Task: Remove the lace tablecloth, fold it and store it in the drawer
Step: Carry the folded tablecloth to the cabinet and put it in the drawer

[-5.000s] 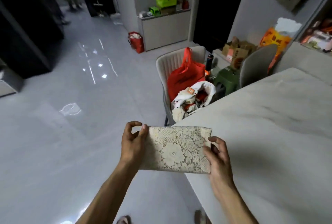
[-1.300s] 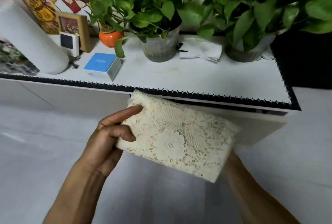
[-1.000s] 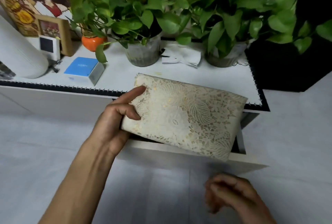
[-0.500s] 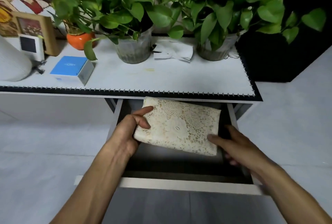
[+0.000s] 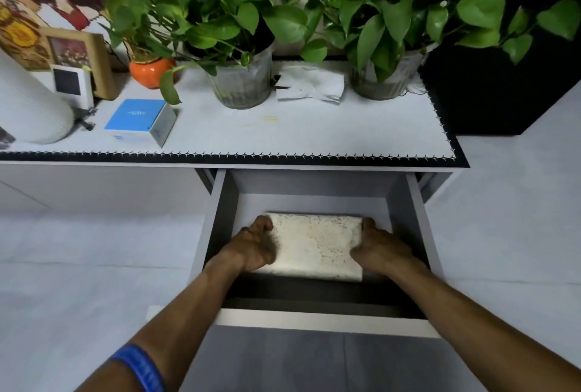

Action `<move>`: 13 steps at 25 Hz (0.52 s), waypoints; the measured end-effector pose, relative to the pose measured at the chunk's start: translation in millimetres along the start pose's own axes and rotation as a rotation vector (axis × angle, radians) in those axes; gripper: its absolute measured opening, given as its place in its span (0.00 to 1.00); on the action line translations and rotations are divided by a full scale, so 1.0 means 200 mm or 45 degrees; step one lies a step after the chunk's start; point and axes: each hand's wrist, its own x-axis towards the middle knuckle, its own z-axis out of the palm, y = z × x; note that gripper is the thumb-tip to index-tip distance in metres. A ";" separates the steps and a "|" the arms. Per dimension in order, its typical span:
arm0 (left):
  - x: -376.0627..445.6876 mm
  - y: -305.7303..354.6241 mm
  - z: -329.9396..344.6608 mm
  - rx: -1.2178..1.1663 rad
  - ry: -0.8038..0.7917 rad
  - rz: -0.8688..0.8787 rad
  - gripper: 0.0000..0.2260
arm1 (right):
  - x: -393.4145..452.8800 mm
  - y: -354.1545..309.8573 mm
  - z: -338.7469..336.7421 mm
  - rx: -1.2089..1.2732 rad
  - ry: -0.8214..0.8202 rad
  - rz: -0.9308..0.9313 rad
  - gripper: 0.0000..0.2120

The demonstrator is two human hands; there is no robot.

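A person's two bare forearms, the left one wearing a blue wristband (image 5: 138,366), reached over the white front panel of the one open drawer (image 5: 320,322) in the head view. Inside it, the left hand (image 5: 256,245) and the right hand (image 5: 379,247) each curled around a short end of the single folded lace tablecloth (image 5: 314,245), which lay flat on or just above the drawer floor, its long axis running left to right between them. Neither hand was nearer; the bundle sat squarely between the two, closer to the drawer's front than its back wall. The next move looked to turn on both hands letting go sideways and backing out along the forearms, then pushing the drawer shut. Beyond, the cabinet top (image 5: 283,134) carried one blue box (image 5: 138,119), one small orange pot (image 5: 151,71), two clear pots of leafy plants, one crumpled white paper (image 5: 309,85) between them, and one framed picture (image 5: 78,57).
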 end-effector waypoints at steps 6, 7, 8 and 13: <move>-0.03 0.08 -0.12 -0.090 0.536 0.252 0.08 | -0.45 -0.02 -0.02 -0.160 -0.044 -1.257 0.31; -0.04 0.10 -0.14 -0.273 0.619 0.374 0.06 | -0.47 -0.01 0.01 -0.342 0.184 -1.344 0.28; -0.06 0.14 -0.17 -0.445 0.755 0.483 0.05 | -0.47 -0.01 0.04 -0.427 0.432 -1.318 0.26; -0.14 0.27 -0.25 -0.698 1.443 0.738 0.10 | -0.35 0.07 0.03 -0.160 1.169 -0.989 0.13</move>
